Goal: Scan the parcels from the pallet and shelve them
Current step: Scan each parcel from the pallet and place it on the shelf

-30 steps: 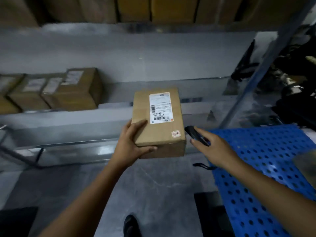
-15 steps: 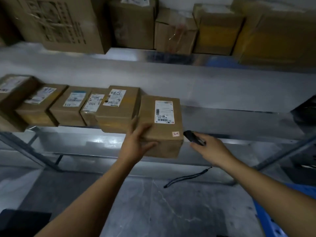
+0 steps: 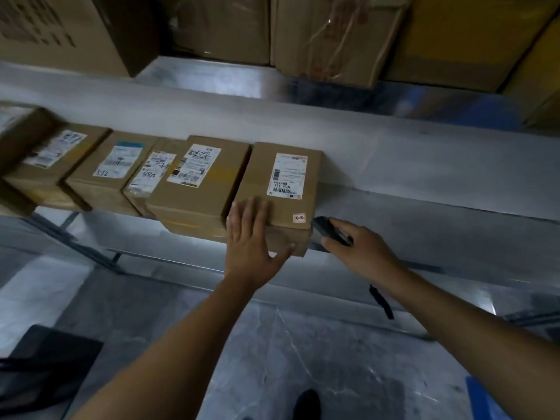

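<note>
A brown cardboard parcel [image 3: 263, 177] with a white barcode label lies on the metal shelf [image 3: 424, 225], at the right end of a row of similar parcels [image 3: 197, 189]. My left hand [image 3: 251, 241] rests flat on its near left corner, fingers on top and thumb spread along the front face. My right hand [image 3: 360, 250] is just right of the parcel, closed around a black handheld scanner [image 3: 328, 230] whose tip points at the parcel's front right corner. A black wrist strap [image 3: 381, 301] hangs below that hand.
Larger cartons [image 3: 333, 34] fill the shelf above. The lower shelf is bare metal to the right of the parcel. Grey floor lies below, with my shoe [image 3: 307, 403] near the bottom edge and a strip of blue pallet [image 3: 481, 398] at the bottom right.
The parcel went from being carried in the air by the pallet to lying on the shelf beside the row. My left hand's grip loosened to a flat palm. The view swung left and up.
</note>
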Tool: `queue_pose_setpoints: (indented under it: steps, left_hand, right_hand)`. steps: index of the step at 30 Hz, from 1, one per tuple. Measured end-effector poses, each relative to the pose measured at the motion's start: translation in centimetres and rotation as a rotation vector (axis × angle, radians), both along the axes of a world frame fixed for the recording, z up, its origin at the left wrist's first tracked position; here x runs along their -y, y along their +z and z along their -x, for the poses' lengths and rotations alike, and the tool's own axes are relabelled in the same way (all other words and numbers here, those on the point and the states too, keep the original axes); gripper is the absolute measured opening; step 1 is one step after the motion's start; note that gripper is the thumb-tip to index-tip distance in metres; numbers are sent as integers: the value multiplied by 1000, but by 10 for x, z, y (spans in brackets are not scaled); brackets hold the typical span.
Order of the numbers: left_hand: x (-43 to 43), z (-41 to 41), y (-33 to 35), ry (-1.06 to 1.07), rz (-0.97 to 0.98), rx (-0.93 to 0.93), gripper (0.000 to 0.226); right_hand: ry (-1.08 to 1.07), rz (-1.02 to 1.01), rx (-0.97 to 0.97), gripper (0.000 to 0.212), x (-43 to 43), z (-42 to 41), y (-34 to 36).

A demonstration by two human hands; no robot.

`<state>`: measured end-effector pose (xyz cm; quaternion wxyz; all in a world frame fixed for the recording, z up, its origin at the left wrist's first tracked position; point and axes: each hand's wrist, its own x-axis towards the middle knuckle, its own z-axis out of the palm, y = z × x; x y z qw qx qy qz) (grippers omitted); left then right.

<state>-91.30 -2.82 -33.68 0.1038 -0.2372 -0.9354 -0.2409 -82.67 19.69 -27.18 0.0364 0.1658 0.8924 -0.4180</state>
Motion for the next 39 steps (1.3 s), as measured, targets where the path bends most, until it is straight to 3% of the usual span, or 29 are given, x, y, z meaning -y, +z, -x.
queue_pose_setpoints:
  steps: [2,7,10,15,19,28,36,39]
  left_hand:
    - [0,-1,0,7,-12,10,104]
    - [1,-4,12,-40,-30,54,103]
    - [-2,-10,25,-35,-85,69,101]
    - [-36,-46,25,-393,-169,45,91]
    - [-96,-125,22,-658,-202,141,97]
    - [-220,-337,28,-1221,-157,250,94]
    - [-274,-451,8,-1393,86,280,108]
    - [-293,-477,3,-1393,176,339,101]
  right_hand:
    - [11,-14,10,35,-3,-1,0]
    - [-55,-82,65,64,-7,-29,5]
    - [-139,-95,81,63,-4,-61,14]
    - [-482,-189,114,56,6,-175,28]
    - [-757,-202,121,49,11,-290,33]
    - [-1239,-174,232,67,5,-524,16]
    - [-1429,-130,156,72,-17,-647,-6]
    - [-1488,-83,146,72,-27,-674,-12]
